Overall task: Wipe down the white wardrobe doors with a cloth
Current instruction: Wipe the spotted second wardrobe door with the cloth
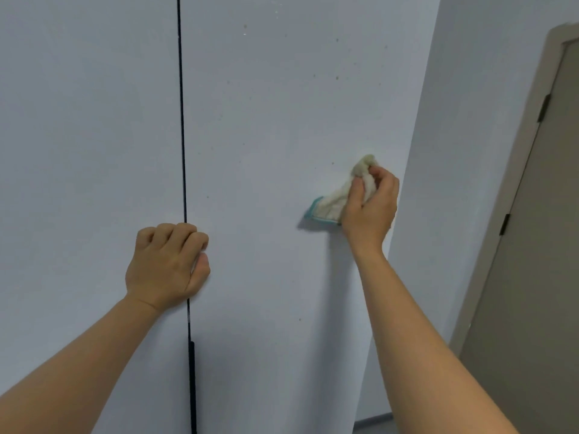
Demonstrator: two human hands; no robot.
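1. Head view: you face two wardrobe doors, the left door (87, 136) and the right door (282, 114), both flat, smooth and white, split by one dark vertical gap (182, 120).
2. Your right hand (369, 211), at about 3 o'clock, grips one fluffy cream cloth (332, 205) with a teal edge, pressed against the right door.
3. Your left hand (167, 264), at about 8 o'clock, has its fingers curled over the gap, holding nothing visible.
4. Small specks dot the right door toward 12 o'clock.

Bare forearms — hands (169, 264) ungloved
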